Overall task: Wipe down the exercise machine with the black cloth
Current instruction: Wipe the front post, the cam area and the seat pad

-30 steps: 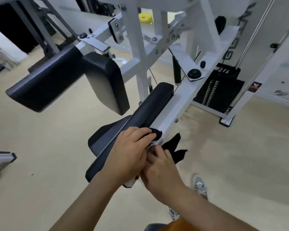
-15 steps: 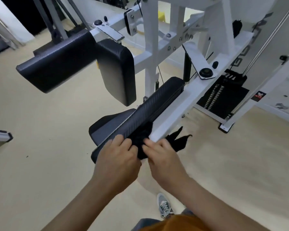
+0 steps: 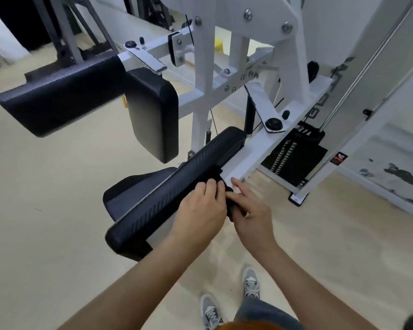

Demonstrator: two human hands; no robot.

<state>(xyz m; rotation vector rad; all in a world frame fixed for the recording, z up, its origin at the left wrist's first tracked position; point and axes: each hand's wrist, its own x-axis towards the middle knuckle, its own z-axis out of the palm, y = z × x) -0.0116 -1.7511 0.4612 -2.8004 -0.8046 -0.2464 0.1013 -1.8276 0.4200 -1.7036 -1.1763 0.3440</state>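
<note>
The exercise machine has a white steel frame [image 3: 260, 148] and black padded parts. A long black arm pad [image 3: 177, 186] runs beside the white beam in the middle of the view. The black cloth [image 3: 229, 203] is bunched between my two hands at the near end of that beam, mostly hidden by my fingers. My left hand [image 3: 200, 206] lies on the pad's edge with its fingers curled into the cloth. My right hand [image 3: 250, 210] grips the cloth from the right, and its fingertips touch the white beam.
A second black pad [image 3: 57, 94] and a square chest pad [image 3: 153, 113] hang at upper left. The black seat [image 3: 134, 189] sits below the arm pad. A weight stack [image 3: 293, 160] stands at the right. My grey shoes [image 3: 249, 282] are on the beige floor.
The cloth's loose end, which hung off the right of the beam, is now gathered in between my hands. Both hands have shifted a little further up along the pad and beam.
</note>
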